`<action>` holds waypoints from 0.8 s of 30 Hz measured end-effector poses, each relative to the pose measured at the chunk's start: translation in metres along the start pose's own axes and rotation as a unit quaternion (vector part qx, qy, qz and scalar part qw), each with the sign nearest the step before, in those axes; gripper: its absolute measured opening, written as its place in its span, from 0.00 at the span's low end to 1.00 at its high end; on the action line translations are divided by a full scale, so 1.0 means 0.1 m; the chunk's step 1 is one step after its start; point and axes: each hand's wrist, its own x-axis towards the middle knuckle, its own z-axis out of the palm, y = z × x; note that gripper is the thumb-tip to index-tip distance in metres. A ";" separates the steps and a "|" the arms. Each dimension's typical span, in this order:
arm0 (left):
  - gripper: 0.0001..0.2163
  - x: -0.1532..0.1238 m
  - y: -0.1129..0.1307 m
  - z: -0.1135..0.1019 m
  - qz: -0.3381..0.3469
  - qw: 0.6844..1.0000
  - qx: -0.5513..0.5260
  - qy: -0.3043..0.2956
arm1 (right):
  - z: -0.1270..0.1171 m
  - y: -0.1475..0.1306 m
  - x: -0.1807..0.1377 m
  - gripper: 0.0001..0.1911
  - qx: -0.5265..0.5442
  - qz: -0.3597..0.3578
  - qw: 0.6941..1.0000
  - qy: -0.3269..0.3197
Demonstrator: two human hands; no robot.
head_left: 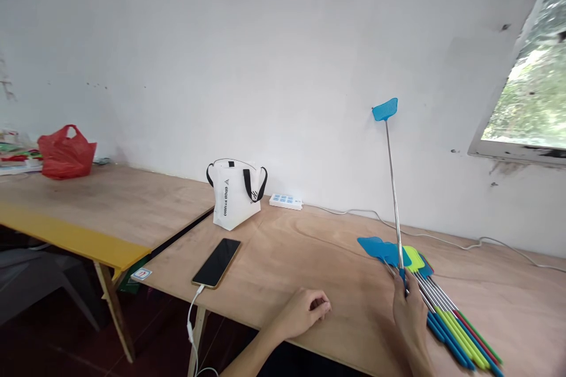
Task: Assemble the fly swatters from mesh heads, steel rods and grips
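My right hand [409, 306] is wrapped round the blue handle of a fly swatter [392, 179]. The swatter stands almost upright, its long metal shaft rising to a blue mesh head in front of the white wall. Beside and beneath that hand lies a bunch of more fly swatters [462, 330], with blue, yellow-green, red and green handles and blue and yellow-green heads. My left hand [305, 313] rests on the wooden table [283, 253], its fingers loosely curled in with nothing visible in them.
A phone [217, 263] on a white charging cable lies left of my hands. Behind it stand a white bag [236, 197] with black handles and a white power strip [286, 201] whose cord runs along the wall. A red plastic bag [66, 153] sits on the far-left table.
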 end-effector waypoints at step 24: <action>0.13 -0.01 -0.02 0.00 0.004 1.000 -0.002 0.003 | -0.01 -0.02 -0.03 0.49 0.030 -0.019 0.999 0.009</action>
